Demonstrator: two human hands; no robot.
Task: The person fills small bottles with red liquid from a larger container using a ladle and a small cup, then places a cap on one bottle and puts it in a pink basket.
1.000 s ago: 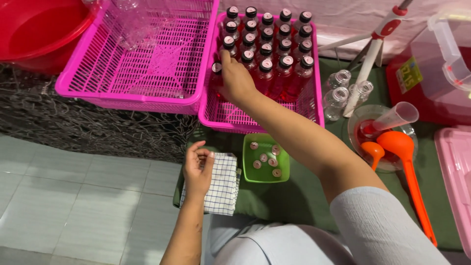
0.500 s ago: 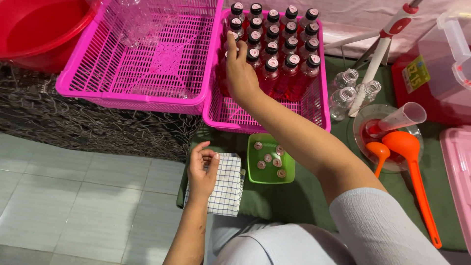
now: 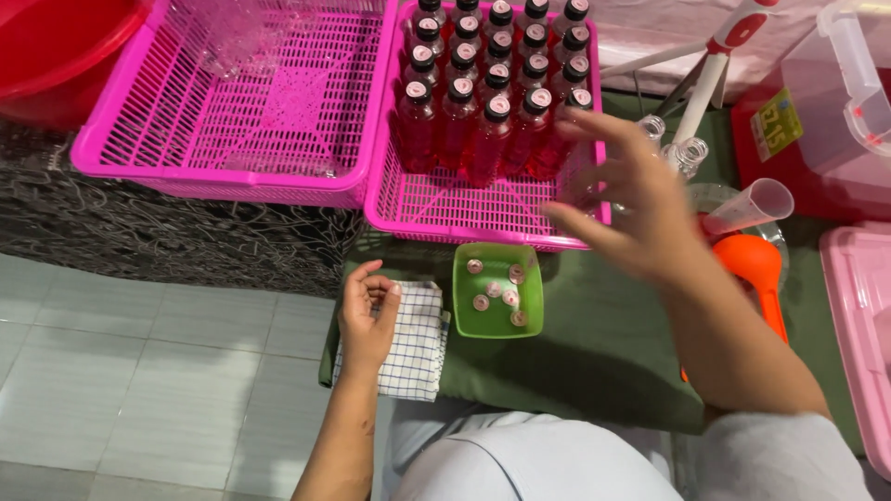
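Hovering at the 3 o'clock rim of the nearer pink basket (image 3: 436, 209), the right hand (image 3: 640, 199) is spread wide, fingers fanned, holding nothing. It hangs just past the front row of red-filled capped bottles (image 3: 487, 130), which stand packed in the basket's far half, toward 12 o'clock. The near half of that basket is bare mesh.

The left hand (image 3: 367, 320) rests at 7 o'clock on a checked cloth (image 3: 418, 348), fingers curled loosely inward; whether it pinches anything small I cannot tell.

Between the hands, at 6 o'clock from the basket, sits a small green tray (image 3: 497, 320) with a few loose caps (image 3: 494, 289).

At 2 o'clock from the right hand stand empty clear bottles (image 3: 691, 153); an orange funnel (image 3: 756, 269) and a clear measuring cylinder (image 3: 752, 206) lie beneath and beyond the wrist.

Risks, as judged:
- The open bottles are light and uncapped. A sideways sweep of the spread fingers could topple them.
- The forearm passes low over funnel and cylinder. A dropped wrist could knock either.
- The front bottles have no support on their near side. A nudge could tip one forward, and its neighbours with it.
- The green tray is shallow and close to the left hand, so caps may scatter if bumped.

A second pink basket (image 3: 186, 139) sits at 10 o'clock.
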